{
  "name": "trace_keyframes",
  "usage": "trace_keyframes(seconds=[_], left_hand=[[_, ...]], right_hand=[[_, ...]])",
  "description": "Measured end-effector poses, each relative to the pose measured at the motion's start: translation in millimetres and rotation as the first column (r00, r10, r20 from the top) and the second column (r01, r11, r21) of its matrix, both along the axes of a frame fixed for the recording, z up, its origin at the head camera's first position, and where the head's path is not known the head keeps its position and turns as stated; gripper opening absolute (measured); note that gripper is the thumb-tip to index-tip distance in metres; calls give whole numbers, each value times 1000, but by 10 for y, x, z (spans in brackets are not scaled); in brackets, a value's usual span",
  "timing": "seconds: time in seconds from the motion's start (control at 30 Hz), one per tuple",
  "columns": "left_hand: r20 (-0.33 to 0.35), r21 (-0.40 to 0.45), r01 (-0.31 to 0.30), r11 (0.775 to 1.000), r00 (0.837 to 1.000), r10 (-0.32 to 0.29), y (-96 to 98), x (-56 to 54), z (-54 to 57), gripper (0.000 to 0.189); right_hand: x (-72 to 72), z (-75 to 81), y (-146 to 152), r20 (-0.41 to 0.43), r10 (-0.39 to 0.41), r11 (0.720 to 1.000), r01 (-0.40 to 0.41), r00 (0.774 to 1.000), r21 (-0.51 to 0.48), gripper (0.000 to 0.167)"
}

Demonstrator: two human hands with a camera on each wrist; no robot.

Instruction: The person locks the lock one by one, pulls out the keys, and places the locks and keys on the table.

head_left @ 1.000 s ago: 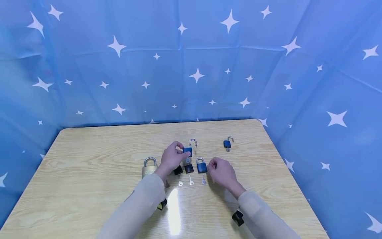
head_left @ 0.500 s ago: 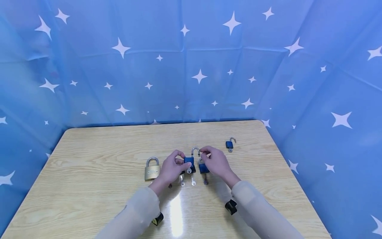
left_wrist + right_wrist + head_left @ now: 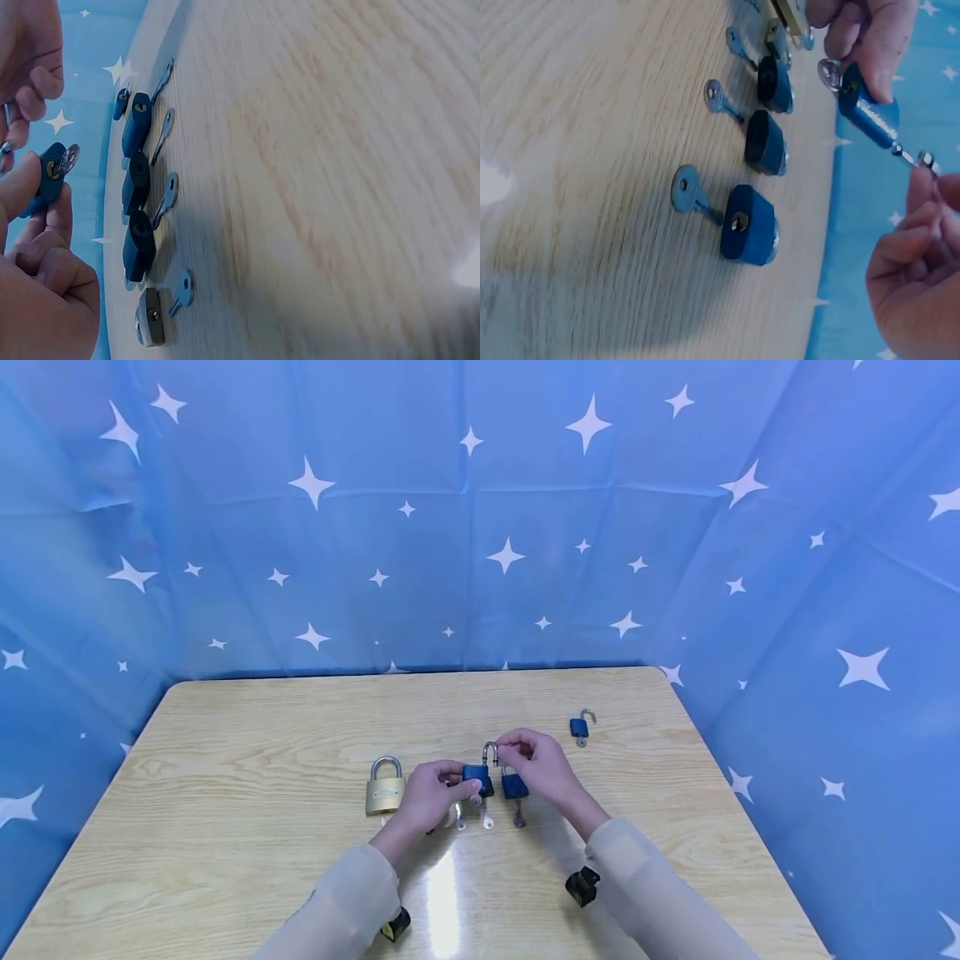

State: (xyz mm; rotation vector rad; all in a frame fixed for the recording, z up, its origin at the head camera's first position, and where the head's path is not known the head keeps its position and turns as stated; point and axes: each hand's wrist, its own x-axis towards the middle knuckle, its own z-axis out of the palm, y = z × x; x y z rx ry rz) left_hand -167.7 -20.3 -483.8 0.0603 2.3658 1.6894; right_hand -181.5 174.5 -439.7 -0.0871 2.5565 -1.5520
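Observation:
My left hand (image 3: 431, 797) holds a blue padlock (image 3: 475, 772) above the table by its body, thumb in front and fingers behind. A key (image 3: 829, 74) stands in its keyhole. The shackle (image 3: 490, 752) is raised and swung open. My right hand (image 3: 542, 764) pinches the shackle's bend, which its fingertips partly cover. Just below, a closed blue padlock (image 3: 748, 225) stands on the table with a key (image 3: 690, 191) lying before it. Two dark padlocks, one nearer (image 3: 765, 142) and one farther (image 3: 774, 84), continue the row, largely hidden behind the hands in the head view.
A large brass padlock (image 3: 386, 795) lies left of my left hand, and a small metal padlock (image 3: 150, 316) ends the row. Loose keys (image 3: 488, 819) lie before the locks. An opened blue padlock (image 3: 578, 727) with a key lies at the back right of the wooden table (image 3: 225, 793).
My right hand has moved up and left from beside the standing blue padlock to the held padlock's shackle. My left hand has brought the held padlock lower and nearer.

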Motion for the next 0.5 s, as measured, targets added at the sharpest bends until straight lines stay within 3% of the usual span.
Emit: trace_keyframes(seconds=[0.1,0.33,0.5], left_hand=[[-10,23,2,1000,1000,-1,-1,11,-18,34],[-9,50,7,999,1000,-6,27,23,-15,33],[-22,68,2,998,1000,0,28,34,-24,32]], right_hand=[[-9,-5,-47,-3,24,999,-24,1000,-40,13],[-38,-22,-141,-94,30,998,-25,995,54,17],[-39,24,-206,-95,69,995,-62,993,74,21]])
